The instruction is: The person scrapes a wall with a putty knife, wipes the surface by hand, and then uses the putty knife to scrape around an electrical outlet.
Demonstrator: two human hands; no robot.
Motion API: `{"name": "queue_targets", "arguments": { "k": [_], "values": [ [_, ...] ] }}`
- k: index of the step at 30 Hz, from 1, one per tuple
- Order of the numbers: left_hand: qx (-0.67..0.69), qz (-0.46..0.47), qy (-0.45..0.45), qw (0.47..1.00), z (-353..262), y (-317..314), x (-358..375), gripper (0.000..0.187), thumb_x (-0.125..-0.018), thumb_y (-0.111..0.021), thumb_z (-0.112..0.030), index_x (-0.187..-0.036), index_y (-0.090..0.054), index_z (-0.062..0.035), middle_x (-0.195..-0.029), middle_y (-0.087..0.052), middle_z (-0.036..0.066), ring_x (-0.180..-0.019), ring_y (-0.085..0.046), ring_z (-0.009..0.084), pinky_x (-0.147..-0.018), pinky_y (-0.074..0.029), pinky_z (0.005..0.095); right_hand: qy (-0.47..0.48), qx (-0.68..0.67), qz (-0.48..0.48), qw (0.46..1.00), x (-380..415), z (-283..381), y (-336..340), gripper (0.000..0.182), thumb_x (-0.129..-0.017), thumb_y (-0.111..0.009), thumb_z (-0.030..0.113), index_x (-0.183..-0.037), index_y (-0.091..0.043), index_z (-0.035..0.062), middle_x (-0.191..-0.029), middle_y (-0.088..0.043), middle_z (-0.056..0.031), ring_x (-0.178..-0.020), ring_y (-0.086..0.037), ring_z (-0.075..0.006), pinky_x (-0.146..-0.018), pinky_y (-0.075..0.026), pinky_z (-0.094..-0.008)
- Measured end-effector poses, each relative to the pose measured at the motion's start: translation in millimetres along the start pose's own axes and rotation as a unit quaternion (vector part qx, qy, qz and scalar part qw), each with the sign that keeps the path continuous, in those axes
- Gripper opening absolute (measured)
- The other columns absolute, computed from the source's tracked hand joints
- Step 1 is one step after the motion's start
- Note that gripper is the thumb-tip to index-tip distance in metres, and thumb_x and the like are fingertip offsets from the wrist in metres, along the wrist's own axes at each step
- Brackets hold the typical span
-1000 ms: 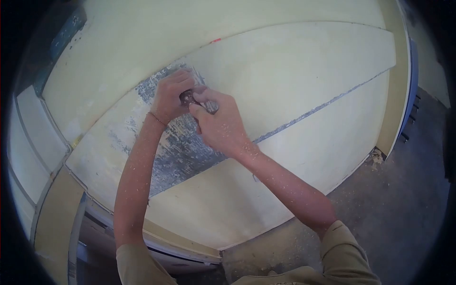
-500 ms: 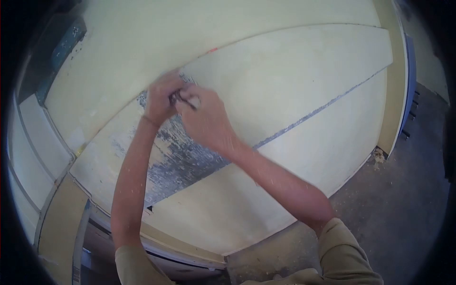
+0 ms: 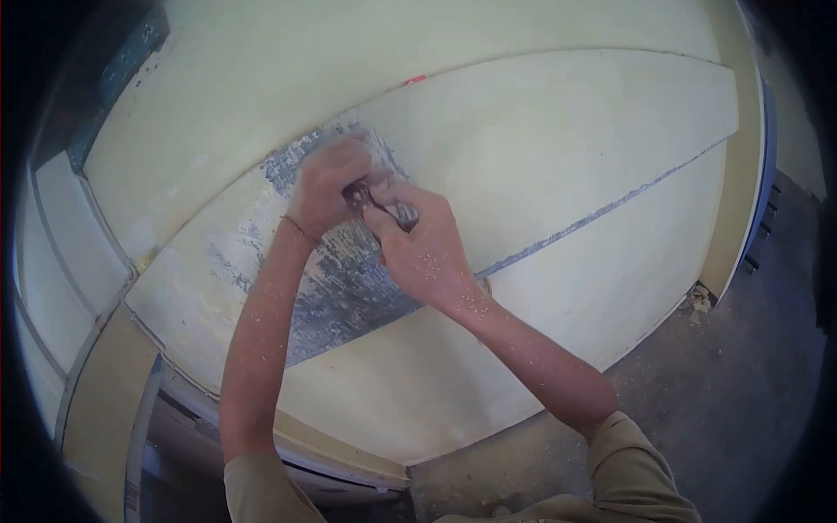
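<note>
Both of my hands meet over a pale painted panel (image 3: 558, 131), around a small dark tool (image 3: 357, 193) mostly hidden by my fingers. My left hand (image 3: 330, 187) is closed on the tool from the left, its fingers blurred. From the right, my right hand (image 3: 423, 235) grips it too, thumb and fingers pressed together. Under and around them lies a grey scraped patch (image 3: 349, 296) with streaks of pale paint. Pale flecks cover my right wrist and both forearms. What the tool is, I cannot make out.
A grey strip (image 3: 567, 231) runs across the panel toward the right. A dark blue-green object (image 3: 131, 65) is at the upper left. At the right stand a cream frame edge (image 3: 728, 209) and a grey floor (image 3: 697, 392) beyond. Pale debris (image 3: 700, 299) lies by the corner.
My hands have moved right and slightly down in view, still together on the tool. More of the grey patch shows above and left of them. The view has shifted a little.
</note>
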State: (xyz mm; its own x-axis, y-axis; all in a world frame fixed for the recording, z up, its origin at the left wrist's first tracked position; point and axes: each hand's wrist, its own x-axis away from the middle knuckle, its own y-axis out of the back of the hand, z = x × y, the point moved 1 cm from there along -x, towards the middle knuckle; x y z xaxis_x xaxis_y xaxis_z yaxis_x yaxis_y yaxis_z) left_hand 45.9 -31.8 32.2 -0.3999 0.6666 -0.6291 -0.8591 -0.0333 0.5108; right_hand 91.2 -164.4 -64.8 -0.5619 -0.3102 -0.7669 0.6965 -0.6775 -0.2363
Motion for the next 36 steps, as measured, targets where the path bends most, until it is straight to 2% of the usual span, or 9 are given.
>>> {"name": "queue_targets", "arguments": {
  "k": [6,8,11,20,22,24,25,33,36],
  "values": [
    [-0.012,0.035,0.039,0.999,-1.3,10.0,2.8,0.029,-0.067,-0.08,-0.012,-0.067,-0.052,-0.0052,-0.066,-0.05,0.008,-0.069,-0.059,0.0287,-0.097,-0.052,0.0451,-0.087,-0.024,0.05,0.995,-4.4,15.5,6.3,0.021,-0.092,-0.059,0.009,-0.105,-0.063,-0.0079,-0.077,-0.062,-0.0072,-0.051,-0.054,-0.0095,-0.044,-0.041,-0.0269],
    [-0.036,0.067,0.106,0.991,16.1,17.7,-9.2,0.021,-0.065,-0.077,-0.004,-0.069,-0.056,-0.0024,-0.071,-0.06,0.009,-0.071,-0.063,0.0267,-0.097,-0.051,0.0472,-0.109,-0.027,0.041,0.993,-26.0,25.0,0.8,0.022,-0.092,-0.059,0.01,-0.107,-0.062,-0.0076,-0.08,-0.064,-0.0084,-0.051,-0.055,-0.0098,-0.045,-0.042,-0.0262],
    [0.039,0.053,0.022,0.998,-5.8,20.1,-7.0,0.022,-0.065,-0.077,-0.004,-0.07,-0.055,-0.0023,-0.072,-0.059,0.008,-0.071,-0.063,0.0272,-0.098,-0.051,0.0476,-0.041,-0.019,0.034,0.998,-0.2,24.3,3.5,0.021,-0.093,-0.059,0.008,-0.107,-0.061,-0.0069,-0.085,-0.065,-0.0089,-0.053,-0.055,-0.0094,-0.046,-0.043,-0.0253],
    [0.004,0.039,0.022,0.999,-4.9,10.1,0.8,0.018,-0.071,-0.074,-0.003,-0.071,-0.055,-0.0019,-0.073,-0.058,0.009,-0.071,-0.062,0.0275,-0.099,-0.051,0.0482,-0.046,-0.045,0.028,0.998,8.6,2.2,-1.2,0.019,-0.094,-0.058,0.006,-0.108,-0.062,-0.0067,-0.099,-0.065,-0.0078,-0.056,-0.056,-0.009,-0.048,-0.045,-0.025],
    [-0.016,0.041,0.002,0.999,6.5,13.4,-2.3,0.018,-0.07,-0.074,-0.004,-0.071,-0.056,-0.0019,-0.072,-0.058,0.009,-0.071,-0.062,0.0278,-0.099,-0.051,0.0481,-0.06,-0.03,0.022,0.998,-14.0,4.8,-6.8,0.019,-0.094,-0.058,0.006,-0.107,-0.062,-0.0067,-0.099,-0.065,-0.0075,-0.056,-0.056,-0.009,-0.048,-0.045,-0.0251],
    [-0.008,0.09,0.09,0.992,16.2,19.2,-9.8,0.019,-0.067,-0.074,-0.004,-0.074,-0.057,-0.0018,-0.072,-0.057,0.01,-0.072,-0.062,0.0285,-0.099,-0.051,0.0484,-0.067,-0.017,0.014,0.998,-16.2,12.3,-7.4,0.019,-0.094,-0.058,0.006,-0.107,-0.062,-0.0067,-0.1,-0.065,-0.0071,-0.056,-0.056,-0.009,-0.047,-0.044,-0.0252],
    [0.005,0.083,0.032,0.996,5.3,21.9,-14.0,0.02,-0.067,-0.075,-0.004,-0.074,-0.056,-0.0024,-0.072,-0.057,0.01,-0.072,-0.062,0.0284,-0.1,-0.05,0.0483,-0.051,-0.016,0.011,0.998,-7.1,17.6,-4.7,0.019,-0.093,-0.058,0.006,-0.107,-0.062,-0.0068,-0.098,-0.066,-0.0072,-0.056,-0.057,-0.0091,-0.047,-0.044,-0.0254],
    [0.032,0.025,0.026,0.999,-7.4,1.9,6.0,0.02,-0.07,-0.075,-0.004,-0.072,-0.055,-0.0029,-0.072,-0.059,0.009,-0.073,-0.063,0.0272,-0.1,-0.05,0.0493,-0.076,-0.002,0.045,0.996,7.9,5.6,4.3,0.019,-0.093,-0.059,0.007,-0.105,-0.062,-0.0074,-0.091,-0.068,-0.009,-0.056,-0.057,-0.0098,-0.049,-0.044,-0.0258],
    [0.003,0.017,0.026,1.0,-0.2,0.4,5.6,0.021,-0.07,-0.076,-0.004,-0.069,-0.055,-0.0025,-0.071,-0.06,0.009,-0.073,-0.063,0.026,-0.099,-0.051,0.0486,0.022,0.012,-0.018,1.0,2.1,-5.7,-1.9,0.018,-0.093,-0.059,0.006,-0.104,-0.062,-0.0072,-0.089,-0.067,-0.0088,-0.056,-0.057,-0.0092,-0.049,-0.045,-0.0259]
  ]
}}
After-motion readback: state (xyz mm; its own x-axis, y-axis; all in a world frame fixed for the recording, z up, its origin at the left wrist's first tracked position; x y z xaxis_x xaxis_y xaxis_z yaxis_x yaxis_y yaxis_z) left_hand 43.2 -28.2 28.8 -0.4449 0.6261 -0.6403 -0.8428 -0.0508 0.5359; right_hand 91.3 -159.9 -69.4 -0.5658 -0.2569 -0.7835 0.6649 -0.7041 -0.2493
